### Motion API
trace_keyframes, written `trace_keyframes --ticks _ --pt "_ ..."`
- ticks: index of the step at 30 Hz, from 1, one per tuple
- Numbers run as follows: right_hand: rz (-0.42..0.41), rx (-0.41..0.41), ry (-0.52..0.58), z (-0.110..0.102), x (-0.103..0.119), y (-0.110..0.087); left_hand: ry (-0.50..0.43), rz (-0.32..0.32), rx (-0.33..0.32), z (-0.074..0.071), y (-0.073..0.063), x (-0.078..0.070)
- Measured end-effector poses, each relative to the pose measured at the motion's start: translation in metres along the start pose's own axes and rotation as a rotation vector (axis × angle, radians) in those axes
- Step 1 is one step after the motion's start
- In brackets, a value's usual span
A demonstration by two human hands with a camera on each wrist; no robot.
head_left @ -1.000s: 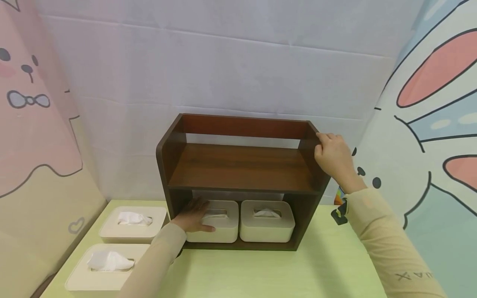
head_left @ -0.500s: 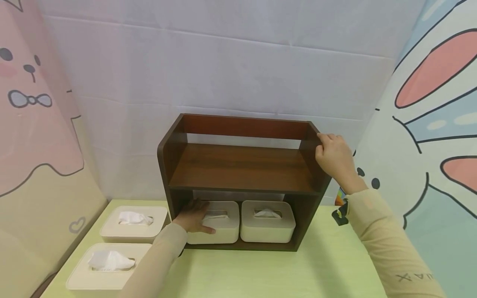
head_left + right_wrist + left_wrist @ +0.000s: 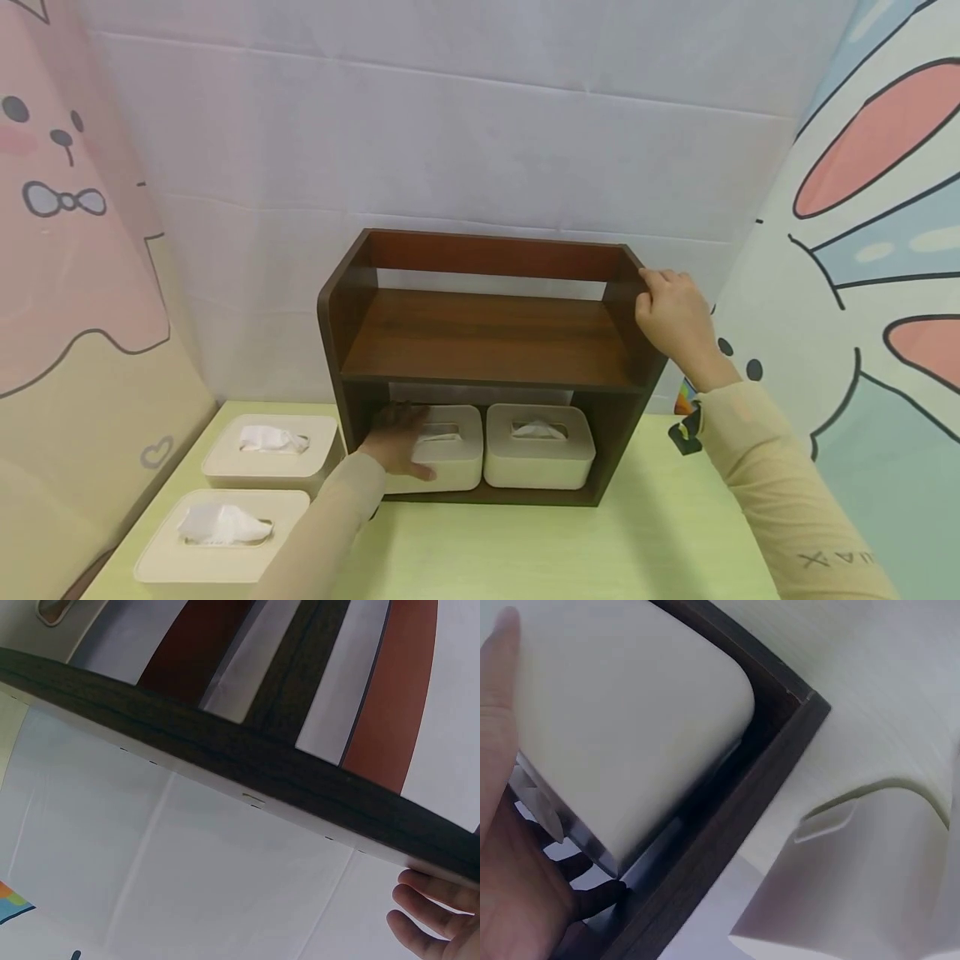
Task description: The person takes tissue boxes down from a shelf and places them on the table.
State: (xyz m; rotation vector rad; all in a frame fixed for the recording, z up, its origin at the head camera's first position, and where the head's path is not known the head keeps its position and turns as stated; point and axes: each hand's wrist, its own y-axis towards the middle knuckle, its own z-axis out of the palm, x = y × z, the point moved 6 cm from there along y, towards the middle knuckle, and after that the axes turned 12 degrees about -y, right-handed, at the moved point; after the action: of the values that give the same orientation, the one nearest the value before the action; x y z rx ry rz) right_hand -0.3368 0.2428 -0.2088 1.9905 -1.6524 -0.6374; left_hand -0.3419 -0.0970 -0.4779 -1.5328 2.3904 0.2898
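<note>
In the lower bay of the wooden shelf [image 3: 487, 333], we rest our left hand [image 3: 397, 437] with relaxed fingers on the left tissue box [image 3: 450, 454]. Our right hand [image 3: 671, 317] grips the shelf's upper right corner. Two more tissue boxes [image 3: 247, 492] sit on the counter [image 3: 562, 550].

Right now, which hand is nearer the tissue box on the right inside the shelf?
Left. The left hand rests on the neighbouring box beside that right box; the right hand is up on the shelf's top right edge.
</note>
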Motion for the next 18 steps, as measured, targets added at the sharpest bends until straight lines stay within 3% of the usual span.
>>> trace_keyframes --ticks 10,18 --pt "0.004 0.015 0.004 0.0 -0.0005 0.0006 -0.007 0.009 -0.038 -0.0057 0.0006 -0.0073" --pt "0.004 0.012 0.012 -0.0018 -0.0008 0.0009 0.076 0.001 -0.046 -0.0052 0.0007 -0.0077"
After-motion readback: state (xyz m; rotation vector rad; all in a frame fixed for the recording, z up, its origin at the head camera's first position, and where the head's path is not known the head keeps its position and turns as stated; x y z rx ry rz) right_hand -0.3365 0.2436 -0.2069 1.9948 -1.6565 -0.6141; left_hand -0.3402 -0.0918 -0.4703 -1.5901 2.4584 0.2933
